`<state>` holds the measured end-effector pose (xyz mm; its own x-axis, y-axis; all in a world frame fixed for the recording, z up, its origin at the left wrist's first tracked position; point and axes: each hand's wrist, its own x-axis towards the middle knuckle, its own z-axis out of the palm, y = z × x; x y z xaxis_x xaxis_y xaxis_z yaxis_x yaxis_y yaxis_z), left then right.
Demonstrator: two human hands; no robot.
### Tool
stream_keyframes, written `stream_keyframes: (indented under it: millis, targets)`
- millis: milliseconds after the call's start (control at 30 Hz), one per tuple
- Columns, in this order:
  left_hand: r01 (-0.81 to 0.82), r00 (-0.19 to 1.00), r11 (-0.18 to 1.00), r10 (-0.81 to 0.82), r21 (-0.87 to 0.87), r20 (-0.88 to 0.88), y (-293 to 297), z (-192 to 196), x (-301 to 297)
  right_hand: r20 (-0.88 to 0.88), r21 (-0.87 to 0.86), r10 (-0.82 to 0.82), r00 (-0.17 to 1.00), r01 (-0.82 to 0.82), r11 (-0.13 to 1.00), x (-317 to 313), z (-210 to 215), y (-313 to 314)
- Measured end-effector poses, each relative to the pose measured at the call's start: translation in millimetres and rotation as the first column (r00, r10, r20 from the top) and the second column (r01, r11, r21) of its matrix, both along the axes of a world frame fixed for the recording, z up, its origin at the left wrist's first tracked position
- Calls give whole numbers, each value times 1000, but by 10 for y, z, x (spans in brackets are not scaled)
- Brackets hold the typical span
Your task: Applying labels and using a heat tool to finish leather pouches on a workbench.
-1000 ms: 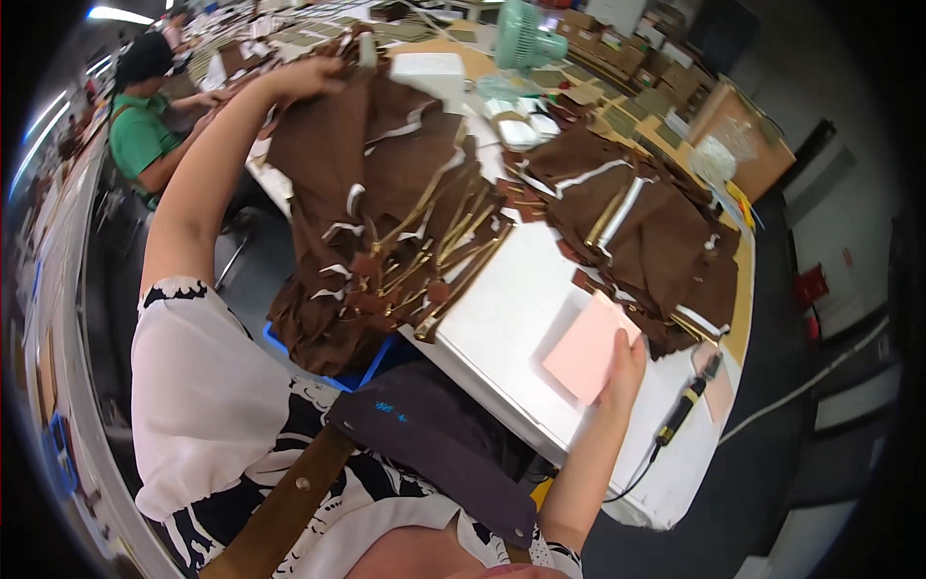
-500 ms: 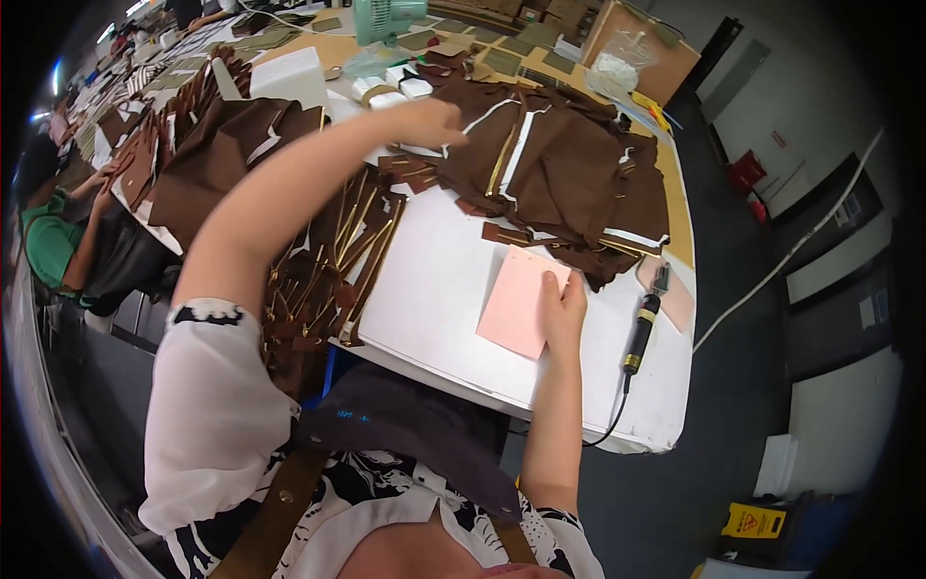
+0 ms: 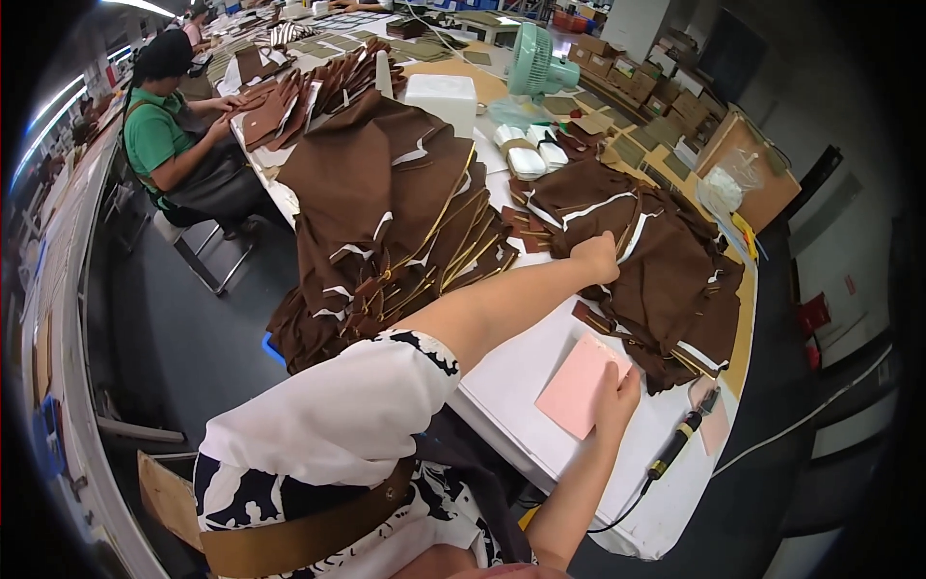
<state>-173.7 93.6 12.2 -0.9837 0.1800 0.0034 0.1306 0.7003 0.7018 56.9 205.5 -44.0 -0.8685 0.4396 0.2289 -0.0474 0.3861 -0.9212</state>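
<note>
My left arm stretches across the table, and my left hand (image 3: 598, 259) is curled closed at the near left part of a pile of brown fabric pieces (image 3: 666, 280) with white strips and gold zips. What its fingers hold, if anything, is hidden. Closer to me, my right hand (image 3: 617, 398) grips the right edge of a flat pink card-like piece (image 3: 579, 388), thumb on top. This piece lies tilted over the white tabletop (image 3: 511, 405). To the right of that hand is a black corded hand tool (image 3: 675, 446) with a metal tip, partly over another pink piece (image 3: 714, 425).
A larger heap of brown fabric (image 3: 376, 193) with zips covers the table's left side. Behind stand white bundles (image 3: 531, 154), a white block (image 3: 441, 101) and a green fan (image 3: 532, 63). A co-worker in green (image 3: 159, 140) sits at the far left.
The view has swung left. My left hand has come nearer and rightward over the brown pile from its far left edge. My right hand still holds the pink piece.
</note>
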Motion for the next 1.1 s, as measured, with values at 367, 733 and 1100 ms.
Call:
stream_keyframes:
  millis: [367, 733, 1100]
  targets:
    - [163, 979, 748, -39, 643, -203, -236, 398, 74, 15, 29, 30, 999, -31, 999, 5, 29, 17]
    - [-320, 793, 314, -428, 894, 434, -1690, -73, 1574, 222, 139, -102, 970, 72, 988, 339, 142, 387]
    - [40, 769, 321, -614, 946, 176, -1785, -207, 2075, 157, 48, 419, 894, -430, 901, 307, 865, -1045]
